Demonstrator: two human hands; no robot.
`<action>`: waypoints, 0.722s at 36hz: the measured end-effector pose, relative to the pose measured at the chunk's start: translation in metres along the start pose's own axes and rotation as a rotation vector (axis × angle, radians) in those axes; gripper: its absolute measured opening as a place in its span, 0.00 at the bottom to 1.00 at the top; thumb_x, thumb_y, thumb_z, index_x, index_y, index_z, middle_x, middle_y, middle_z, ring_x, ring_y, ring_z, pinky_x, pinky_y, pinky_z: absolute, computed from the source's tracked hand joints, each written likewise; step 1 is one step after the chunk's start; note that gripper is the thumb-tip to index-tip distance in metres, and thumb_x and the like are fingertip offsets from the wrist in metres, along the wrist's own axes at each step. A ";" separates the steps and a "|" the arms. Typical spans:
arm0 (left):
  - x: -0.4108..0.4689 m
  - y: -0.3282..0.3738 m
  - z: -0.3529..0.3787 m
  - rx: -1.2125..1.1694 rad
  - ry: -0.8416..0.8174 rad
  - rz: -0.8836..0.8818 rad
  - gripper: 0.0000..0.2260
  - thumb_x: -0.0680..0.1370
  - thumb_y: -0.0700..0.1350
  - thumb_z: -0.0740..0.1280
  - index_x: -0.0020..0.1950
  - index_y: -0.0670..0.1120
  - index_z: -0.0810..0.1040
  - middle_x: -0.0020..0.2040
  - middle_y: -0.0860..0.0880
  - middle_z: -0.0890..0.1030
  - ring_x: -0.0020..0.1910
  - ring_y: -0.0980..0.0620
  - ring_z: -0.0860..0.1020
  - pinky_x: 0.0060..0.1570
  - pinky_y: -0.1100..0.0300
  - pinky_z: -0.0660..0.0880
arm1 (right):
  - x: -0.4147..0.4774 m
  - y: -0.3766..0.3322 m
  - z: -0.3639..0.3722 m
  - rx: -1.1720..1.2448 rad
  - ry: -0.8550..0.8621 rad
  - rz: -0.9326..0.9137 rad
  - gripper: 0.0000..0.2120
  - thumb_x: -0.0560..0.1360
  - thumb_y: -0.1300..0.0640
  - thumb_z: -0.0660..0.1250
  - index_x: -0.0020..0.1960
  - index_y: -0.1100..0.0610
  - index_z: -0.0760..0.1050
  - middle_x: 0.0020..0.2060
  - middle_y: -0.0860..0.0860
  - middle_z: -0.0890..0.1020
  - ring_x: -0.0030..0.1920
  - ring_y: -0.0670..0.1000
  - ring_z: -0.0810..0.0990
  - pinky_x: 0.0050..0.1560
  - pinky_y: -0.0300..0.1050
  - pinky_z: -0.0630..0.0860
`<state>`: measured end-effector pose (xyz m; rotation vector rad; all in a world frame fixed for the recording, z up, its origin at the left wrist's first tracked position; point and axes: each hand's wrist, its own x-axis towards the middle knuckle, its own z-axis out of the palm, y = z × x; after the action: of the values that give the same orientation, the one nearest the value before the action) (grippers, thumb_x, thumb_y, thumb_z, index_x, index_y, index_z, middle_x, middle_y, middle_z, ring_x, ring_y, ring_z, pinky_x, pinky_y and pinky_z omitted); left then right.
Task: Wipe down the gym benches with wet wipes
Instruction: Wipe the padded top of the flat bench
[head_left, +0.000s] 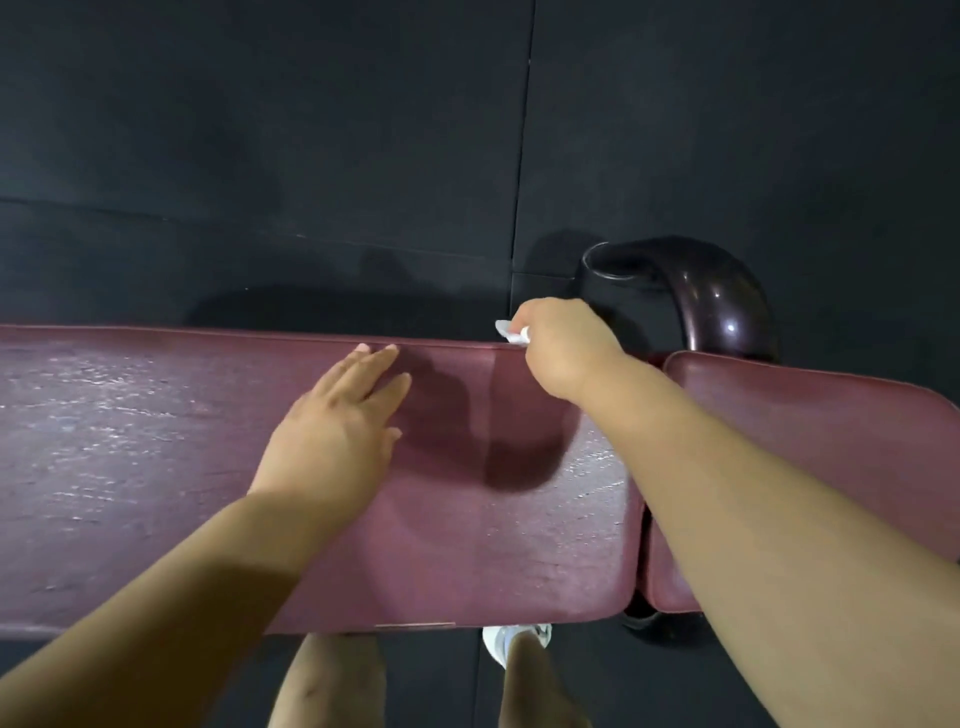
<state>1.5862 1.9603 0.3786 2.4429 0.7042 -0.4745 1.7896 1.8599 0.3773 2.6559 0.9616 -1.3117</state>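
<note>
Bench pad maroon, wet-streaked | right hand – grips wipe

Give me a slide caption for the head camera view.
Right hand wipes bench pad far edge with wet wipe; left hand braces.

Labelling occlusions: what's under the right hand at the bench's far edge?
A white wet wipe pokes out from under the right hand at the long maroon pad's far edge. The rest of the wipe and the fingertips are covered.

Two maroon bench pads, one white wipe, two hands, perhaps one shoe.
</note>
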 end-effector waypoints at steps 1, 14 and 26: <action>-0.005 -0.015 -0.005 0.009 -0.007 -0.030 0.22 0.68 0.38 0.75 0.61 0.42 0.79 0.69 0.45 0.72 0.69 0.43 0.69 0.62 0.44 0.71 | 0.003 -0.014 0.003 0.009 -0.008 -0.010 0.20 0.73 0.70 0.57 0.60 0.56 0.76 0.55 0.57 0.79 0.53 0.60 0.78 0.53 0.49 0.77; -0.034 -0.089 -0.052 -0.115 -0.075 -0.280 0.22 0.78 0.48 0.65 0.70 0.59 0.67 0.76 0.62 0.51 0.75 0.60 0.49 0.62 0.53 0.69 | 0.009 -0.089 0.028 -0.162 0.056 -0.221 0.19 0.74 0.67 0.55 0.62 0.54 0.70 0.54 0.55 0.77 0.51 0.60 0.76 0.45 0.46 0.70; -0.032 -0.093 -0.043 -0.167 -0.076 -0.256 0.22 0.78 0.41 0.65 0.71 0.54 0.68 0.77 0.58 0.50 0.76 0.55 0.47 0.73 0.53 0.55 | 0.016 -0.101 0.009 -0.215 -0.061 -0.066 0.13 0.72 0.65 0.61 0.52 0.52 0.77 0.44 0.52 0.81 0.44 0.57 0.79 0.34 0.39 0.67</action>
<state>1.5151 2.0399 0.3890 2.1783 0.9884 -0.5788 1.7361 1.9473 0.3833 2.4313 1.1208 -1.2159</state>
